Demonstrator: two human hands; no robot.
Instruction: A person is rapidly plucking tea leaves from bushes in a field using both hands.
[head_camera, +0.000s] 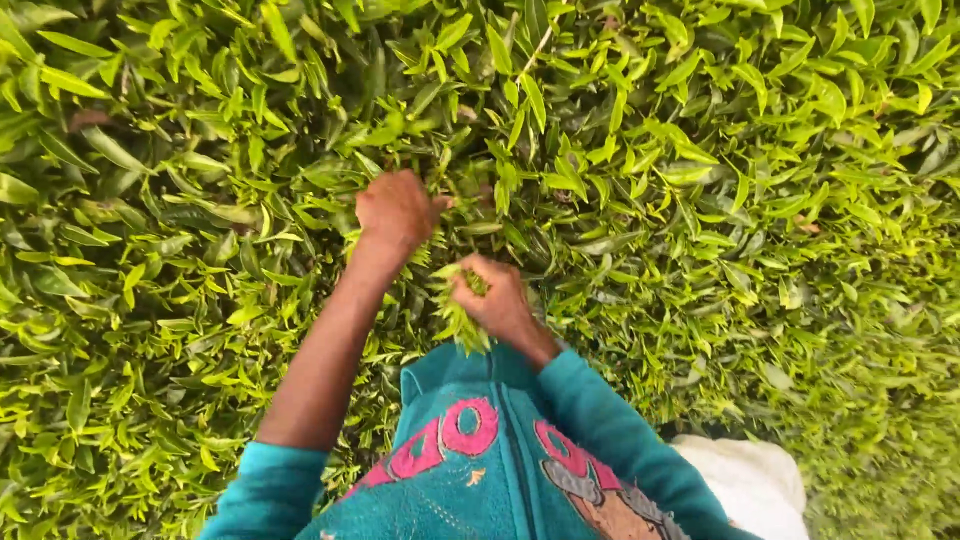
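The right hand (497, 297) is sitting just above the collar of the teal top (470, 460), fingers curled tight into a fist round a bunch of plucked leaves (460, 312). The bunch is being squeezed between fingers & palm. One dark-green bit is poking out the top of the fist by the thumb side, and the pale yellow-green tips are hanging out the bottom-left, past the heel of the hand. So the bunch's long axis is running roughly top-right to bottom-left, loose tips pointing down toward the collar and nearly touching its edge.

The left hand (396, 213) is lying higher up & left of the bunch, near it but apart, with the bare forearm running back down to a pushed-up teal sleeve. Back of the hand is facing the camera, fingers bent down and buried in the tea bush (700, 180). Fingertips are hidden by foliage, so can't tell whether they're pinching a shoot or just pressing in; thumb looks to be sticking out to the right.

The bush is filling the whole view round both hands, w/ narrow glossy leaves, brighter on the right. A white cloth-like thing (750, 480) is showing bottom right, beside the right sleeve, well below the bunch.
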